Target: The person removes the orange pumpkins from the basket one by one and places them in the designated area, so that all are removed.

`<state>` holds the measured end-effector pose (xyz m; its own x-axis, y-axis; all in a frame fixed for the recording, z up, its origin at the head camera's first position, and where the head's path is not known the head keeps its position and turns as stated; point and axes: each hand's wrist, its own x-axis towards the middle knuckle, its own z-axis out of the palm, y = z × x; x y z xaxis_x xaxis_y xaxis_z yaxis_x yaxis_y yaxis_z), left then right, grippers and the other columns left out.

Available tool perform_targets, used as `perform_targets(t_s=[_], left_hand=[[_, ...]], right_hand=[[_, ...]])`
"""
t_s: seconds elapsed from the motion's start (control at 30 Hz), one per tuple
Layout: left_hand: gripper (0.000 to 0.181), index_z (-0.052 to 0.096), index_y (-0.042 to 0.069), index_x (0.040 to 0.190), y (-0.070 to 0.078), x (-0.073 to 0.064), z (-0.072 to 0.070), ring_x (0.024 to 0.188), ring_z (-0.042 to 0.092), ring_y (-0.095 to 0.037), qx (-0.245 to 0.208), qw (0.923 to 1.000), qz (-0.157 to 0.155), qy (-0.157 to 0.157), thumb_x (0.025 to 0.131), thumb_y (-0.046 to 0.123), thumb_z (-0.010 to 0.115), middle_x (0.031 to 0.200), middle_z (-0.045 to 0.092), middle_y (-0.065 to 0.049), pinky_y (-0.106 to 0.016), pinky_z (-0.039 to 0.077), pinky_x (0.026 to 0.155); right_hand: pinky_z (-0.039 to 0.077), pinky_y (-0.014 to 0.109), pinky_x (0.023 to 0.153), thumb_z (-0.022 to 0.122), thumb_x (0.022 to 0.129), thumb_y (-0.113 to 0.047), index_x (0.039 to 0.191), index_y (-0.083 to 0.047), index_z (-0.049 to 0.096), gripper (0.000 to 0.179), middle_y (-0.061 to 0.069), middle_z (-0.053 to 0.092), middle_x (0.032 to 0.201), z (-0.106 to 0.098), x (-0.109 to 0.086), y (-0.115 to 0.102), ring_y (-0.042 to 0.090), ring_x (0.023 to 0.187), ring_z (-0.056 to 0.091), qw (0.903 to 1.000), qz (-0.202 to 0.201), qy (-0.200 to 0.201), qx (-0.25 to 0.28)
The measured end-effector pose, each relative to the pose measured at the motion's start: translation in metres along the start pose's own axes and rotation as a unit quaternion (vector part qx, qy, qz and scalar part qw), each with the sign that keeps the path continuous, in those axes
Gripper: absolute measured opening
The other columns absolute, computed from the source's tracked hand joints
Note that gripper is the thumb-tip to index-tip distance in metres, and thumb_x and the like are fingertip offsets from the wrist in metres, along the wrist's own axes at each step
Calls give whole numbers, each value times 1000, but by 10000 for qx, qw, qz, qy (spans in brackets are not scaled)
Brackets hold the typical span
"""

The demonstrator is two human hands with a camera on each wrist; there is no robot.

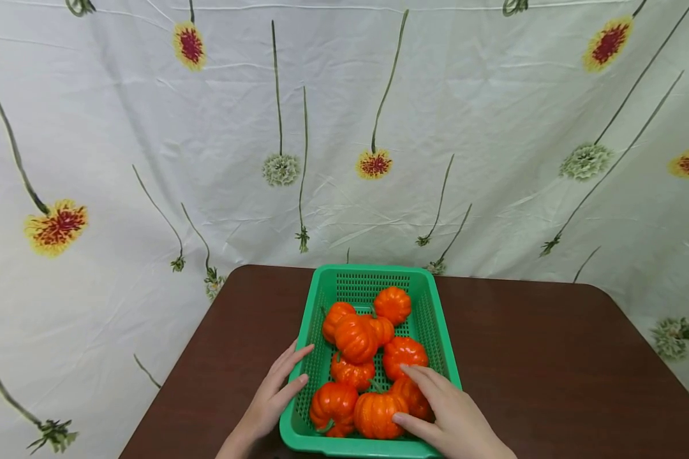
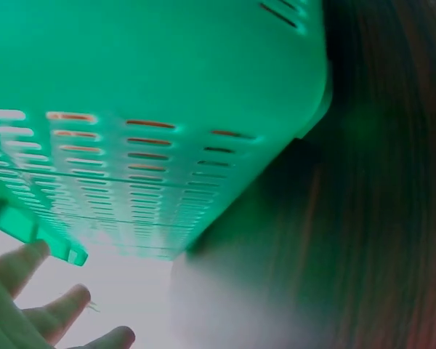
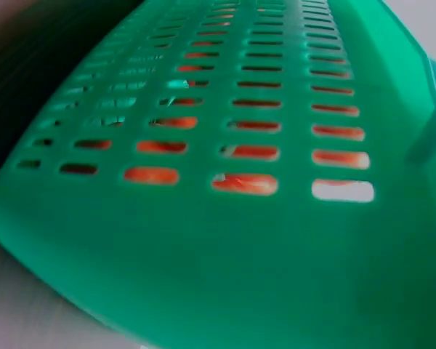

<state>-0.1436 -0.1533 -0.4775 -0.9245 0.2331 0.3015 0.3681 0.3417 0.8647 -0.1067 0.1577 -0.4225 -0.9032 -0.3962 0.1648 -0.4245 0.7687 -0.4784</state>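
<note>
A green plastic basket [image 1: 449,357] holds several small orange pumpkins, some with green stems. At its left rim my left hand [image 1: 270,398] has its fingers spread and nothing in them; in the left wrist view those fingers [image 2: 62,309] show beside the slotted wall. My right hand [image 1: 450,414] reaches over the right rim near the front corner. Its thumb overlaps the front pumpkin [image 1: 379,414], and its straight fingers lie over another pumpkin [image 1: 411,395], partly hiding it. In the right wrist view only the basket wall [image 3: 203,247] shows, with orange behind the slots.
The basket stands on a dark brown table [image 1: 528,344] with rounded far corners. Behind the table hangs a pale cloth [image 1: 333,210] printed with flowers. One pumpkin [image 1: 356,338] sits on top of others in the middle of the basket.
</note>
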Motion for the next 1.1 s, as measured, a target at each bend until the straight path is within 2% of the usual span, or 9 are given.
perform_targets(t_s=[0.2, 0.57, 0.8, 1.1], left_hand=[[41, 48, 11, 138, -2, -1, 2, 137, 20, -35, -107, 9999, 62, 67, 97, 15, 49, 152, 24, -10, -66, 20, 97], [41, 48, 13, 138, -2, -3, 4, 136, 21, -35, -172, 9997, 15, 154, 97, 15, 47, 151, 25, -11, -66, 20, 97], [40, 49, 17, 138, -2, -4, 5, 136, 23, -35, -136, 9996, -125, 216, 98, 17, 48, 150, 28, -12, -65, 21, 97], [40, 49, 18, 138, 0, -3, 5, 136, 22, -34, -160, 9992, -265, 233, 98, 18, 47, 150, 28, -12, -65, 20, 98]], right_hand=[[47, 40, 83, 53, 79, -70, 124, -13, 60, 73, -7, 53, 119, 8, 1, -2, 13, 108, 48, 9993, -70, 252, -267], [45, 29, 73, 55, 77, -71, 106, -22, 69, 59, -19, 52, 99, 13, 1, -4, 4, 90, 42, 9986, -246, 302, -354], [45, 28, 74, 58, 77, -69, 100, -23, 70, 53, -20, 52, 97, 14, 0, -3, 3, 90, 42, 9981, -358, 428, -273], [46, 31, 78, 58, 76, -69, 103, -22, 69, 56, -19, 52, 100, 11, 1, -3, 5, 94, 43, 9995, -236, 187, -18]])
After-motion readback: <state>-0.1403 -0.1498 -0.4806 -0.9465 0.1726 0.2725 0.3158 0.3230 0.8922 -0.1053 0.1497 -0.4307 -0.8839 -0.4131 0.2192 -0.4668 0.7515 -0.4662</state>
